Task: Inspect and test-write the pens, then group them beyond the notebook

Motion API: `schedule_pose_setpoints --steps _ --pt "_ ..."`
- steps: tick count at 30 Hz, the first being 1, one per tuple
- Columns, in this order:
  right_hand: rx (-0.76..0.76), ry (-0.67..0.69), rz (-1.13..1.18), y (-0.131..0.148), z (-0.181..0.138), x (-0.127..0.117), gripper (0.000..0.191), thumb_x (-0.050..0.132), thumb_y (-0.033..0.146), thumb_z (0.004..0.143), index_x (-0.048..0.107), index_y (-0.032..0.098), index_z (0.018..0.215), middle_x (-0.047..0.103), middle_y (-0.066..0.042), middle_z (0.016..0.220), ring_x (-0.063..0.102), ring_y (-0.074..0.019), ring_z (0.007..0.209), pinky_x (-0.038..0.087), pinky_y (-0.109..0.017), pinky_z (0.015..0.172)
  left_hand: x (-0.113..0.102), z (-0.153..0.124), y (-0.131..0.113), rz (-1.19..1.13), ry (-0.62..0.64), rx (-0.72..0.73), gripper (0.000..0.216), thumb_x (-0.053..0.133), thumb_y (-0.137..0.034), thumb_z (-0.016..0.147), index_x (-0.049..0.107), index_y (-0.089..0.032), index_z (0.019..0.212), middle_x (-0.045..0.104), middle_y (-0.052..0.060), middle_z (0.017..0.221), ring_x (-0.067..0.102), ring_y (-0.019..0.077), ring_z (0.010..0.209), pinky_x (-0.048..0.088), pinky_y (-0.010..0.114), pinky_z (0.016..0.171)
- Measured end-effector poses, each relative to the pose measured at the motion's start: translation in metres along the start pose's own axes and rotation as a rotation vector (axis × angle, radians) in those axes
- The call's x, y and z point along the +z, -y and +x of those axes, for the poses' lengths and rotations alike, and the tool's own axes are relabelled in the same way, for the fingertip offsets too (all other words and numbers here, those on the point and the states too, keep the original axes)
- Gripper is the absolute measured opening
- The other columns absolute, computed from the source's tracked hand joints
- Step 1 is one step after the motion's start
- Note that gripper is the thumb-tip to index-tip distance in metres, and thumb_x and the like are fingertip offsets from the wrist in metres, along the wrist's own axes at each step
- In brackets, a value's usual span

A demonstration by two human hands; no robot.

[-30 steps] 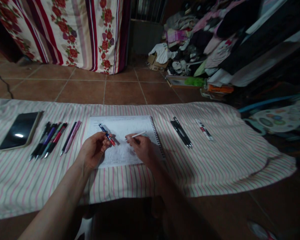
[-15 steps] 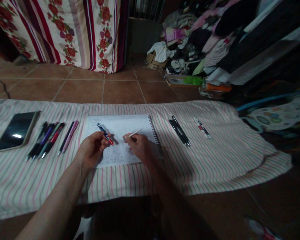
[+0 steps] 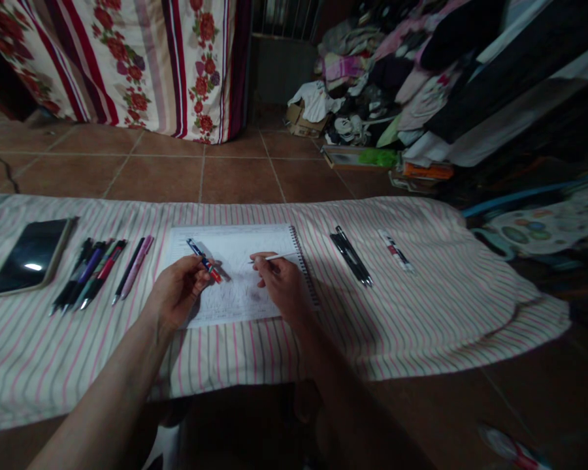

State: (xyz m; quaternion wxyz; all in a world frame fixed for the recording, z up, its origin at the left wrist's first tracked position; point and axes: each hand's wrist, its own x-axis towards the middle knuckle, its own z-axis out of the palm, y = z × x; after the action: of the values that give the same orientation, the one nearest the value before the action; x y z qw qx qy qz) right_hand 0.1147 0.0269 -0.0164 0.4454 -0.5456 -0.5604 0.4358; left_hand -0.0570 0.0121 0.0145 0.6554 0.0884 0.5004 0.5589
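Head view: I see the left hand [image 3: 179,287] pinching a blue-and-red pen [image 3: 209,266] over the spiral notebook's [image 3: 230,236] left part; the right hand [image 3: 280,282], apart from it, pinches a slim white pen-like stick [image 3: 281,256] over the right. Judged light, stiff, slightly slippery; grip mid-barrel.

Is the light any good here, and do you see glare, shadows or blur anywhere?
In the head view, the light is dim, with a small white glare on the phone; that same head view shows a soft shadow on the striped cloth right of the notebook; also in the head view, the notebook's writing is too soft to read.
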Motion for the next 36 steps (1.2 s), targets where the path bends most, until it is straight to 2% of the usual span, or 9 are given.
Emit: schedule_pose_setpoints --steps 5,8,11,13,16,19,25,31,36 --pt "-0.094 -0.067 -0.048 0.003 0.0 -0.004 0.031 0.048 0.042 0.083 0.065 0.018 0.091 0.06 0.0 0.064 0.051 -0.0083 0.045 0.042 -0.02 0.045 -0.002 0.002 0.002 -0.007 0.04 0.135 0.019 0.046 0.0 0.08 0.056 -0.009 0.067 0.062 0.006 0.064 0.054 0.0065 0.045 0.044 0.011 0.038" --pt "-0.161 -0.104 -0.108 0.004 -0.001 -0.006 0.026 0.046 0.038 0.085 0.064 0.02 0.092 0.06 0.0 0.065 0.056 -0.0109 0.051 0.046 -0.023 0.054 -0.002 0.001 0.003 -0.005 0.073 0.138 0.019 0.045 0.0 0.081 0.057 -0.009 0.069 0.064 0.007 0.067 0.055 0.0064 0.045 0.044 0.011 0.038" --pt "-0.253 -0.096 -0.154 0.003 -0.002 -0.008 0.025 0.045 0.028 0.084 0.063 0.021 0.1 0.066 -0.006 0.084 0.062 -0.017 0.076 0.049 -0.029 0.071 -0.001 0.0 0.002 -0.037 0.085 0.111 0.02 0.044 0.001 0.081 0.056 -0.009 0.068 0.063 0.006 0.064 0.054 0.0061 0.044 0.045 0.011 0.039" --pt "-0.305 -0.046 -0.167 0.001 -0.002 -0.009 0.036 0.044 0.019 0.081 0.057 0.022 0.114 0.066 -0.008 0.1 0.061 -0.0193 0.088 0.048 -0.034 0.079 0.0 -0.001 0.001 -0.07 0.074 0.088 0.021 0.043 0.001 0.082 0.055 -0.009 0.068 0.062 0.006 0.062 0.054 0.0057 0.044 0.047 0.011 0.04" --pt "-0.323 0.06 -0.131 0.0 -0.001 -0.011 0.055 0.039 0.011 0.075 0.046 0.022 0.129 0.061 -0.009 0.115 0.061 -0.0188 0.091 0.05 -0.036 0.079 0.0 0.0 0.001 -0.117 0.041 0.048 0.021 0.043 0.0 0.083 0.056 -0.01 0.069 0.062 0.006 0.062 0.054 0.0051 0.044 0.046 0.009 0.039" --pt "-0.266 0.129 -0.047 0.003 -0.003 -0.012 0.057 0.038 0.012 0.076 0.043 0.023 0.132 0.058 -0.008 0.123 0.061 -0.0177 0.094 0.051 -0.033 0.074 -0.002 0.003 0.002 -0.148 0.035 0.044 0.02 0.045 -0.001 0.083 0.058 -0.009 0.071 0.063 0.005 0.063 0.055 0.005 0.045 0.048 0.01 0.042" --pt "-0.171 0.015 0.06 0.009 -0.002 -0.015 0.036 0.044 0.035 0.086 0.057 0.022 0.117 0.068 -0.007 0.106 0.064 -0.0172 0.083 0.05 -0.027 0.061 0.0 0.002 0.001 -0.194 -0.051 0.021 0.02 0.044 0.0 0.083 0.06 -0.007 0.074 0.061 0.004 0.062 0.058 0.005 0.049 0.051 0.009 0.048" --pt "-0.173 -0.166 0.055 0.006 0.004 -0.018 0.021 0.053 0.034 0.082 0.057 0.02 0.097 0.071 -0.005 0.085 0.063 -0.0146 0.071 0.047 -0.026 0.064 0.008 -0.005 -0.001 -0.293 -0.103 -0.031 0.021 0.045 0.005 0.079 0.059 -0.009 0.073 0.064 0.005 0.066 0.065 0.0098 0.06 0.056 0.014 0.056" --pt "-0.109 -0.199 0.276 0.011 0.005 -0.019 0.05 0.059 0.033 0.078 0.038 0.021 0.121 0.071 -0.004 0.085 0.062 -0.0134 0.065 0.046 -0.026 0.058 0.011 -0.008 0.005 -0.335 -0.067 -0.03 0.021 0.049 0.008 0.074 0.06 -0.01 0.072 0.066 0.006 0.067 0.067 0.0134 0.063 0.059 0.019 0.061"
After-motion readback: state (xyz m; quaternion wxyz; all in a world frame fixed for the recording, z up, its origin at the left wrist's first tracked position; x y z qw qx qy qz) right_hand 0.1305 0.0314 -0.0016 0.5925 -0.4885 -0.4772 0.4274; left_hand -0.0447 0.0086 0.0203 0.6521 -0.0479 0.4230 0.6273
